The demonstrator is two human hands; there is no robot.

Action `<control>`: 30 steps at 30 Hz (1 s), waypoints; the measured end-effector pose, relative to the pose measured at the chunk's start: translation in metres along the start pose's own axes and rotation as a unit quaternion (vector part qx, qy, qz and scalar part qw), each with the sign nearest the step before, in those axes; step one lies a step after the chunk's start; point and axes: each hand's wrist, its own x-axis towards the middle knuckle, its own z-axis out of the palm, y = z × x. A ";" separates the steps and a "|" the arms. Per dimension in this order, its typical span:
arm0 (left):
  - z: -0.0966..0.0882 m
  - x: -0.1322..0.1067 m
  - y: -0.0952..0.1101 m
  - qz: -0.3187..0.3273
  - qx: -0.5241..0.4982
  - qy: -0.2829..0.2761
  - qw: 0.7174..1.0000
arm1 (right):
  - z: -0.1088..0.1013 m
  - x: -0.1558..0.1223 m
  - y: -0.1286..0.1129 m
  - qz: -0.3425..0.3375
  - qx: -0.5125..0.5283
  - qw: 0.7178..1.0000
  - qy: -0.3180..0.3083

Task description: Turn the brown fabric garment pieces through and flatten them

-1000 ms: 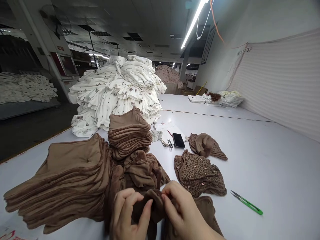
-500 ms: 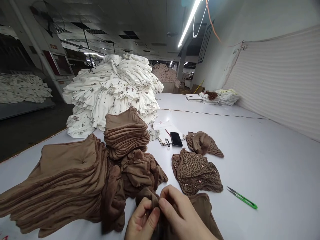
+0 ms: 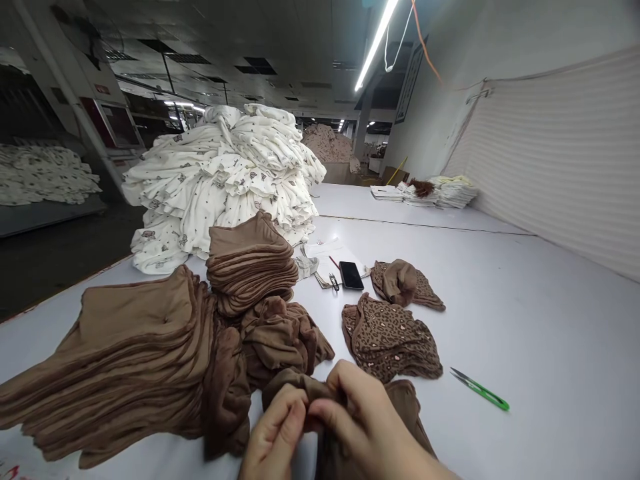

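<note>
Both hands are close together at the bottom middle, pinching one brown cloth piece (image 3: 313,385). My left hand (image 3: 277,430) is closed on its edge, thumb against the forefinger. My right hand (image 3: 357,417) grips the same cloth just beside it, thumb and finger bent round the fabric. More brown fabric (image 3: 407,407) lies under and to the right of the right hand. Left of the hands are a crumpled brown piece (image 3: 227,393) and a rumpled brown heap (image 3: 280,337). Beyond the right hand lies a stack of leopard-print pieces (image 3: 393,333).
Two tall stacks of brown pieces (image 3: 135,353) stand left, before a big pile of white printed cloth (image 3: 225,173). Green-handled thread snips (image 3: 480,388) lie at right. A phone (image 3: 351,275), papers (image 3: 325,250) and a second leopard-print bundle (image 3: 407,283) are farther back.
My hands have shifted slightly left along the cloth, and the right forefinger has lifted over it. More of the cloth's edge shows between the hands. The camera view has moved a little.
</note>
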 end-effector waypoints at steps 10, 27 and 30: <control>-0.014 0.040 0.068 -0.081 0.248 -0.304 0.916 | -0.035 0.028 -0.023 -0.121 -0.082 0.988 -0.052; 0.003 0.033 0.038 -0.207 -0.165 0.002 0.964 | -0.008 -0.019 -0.001 0.118 -0.020 0.992 -0.041; -0.001 0.036 0.028 -0.169 -0.100 0.009 0.981 | -0.002 -0.017 0.005 0.143 0.085 0.985 -0.050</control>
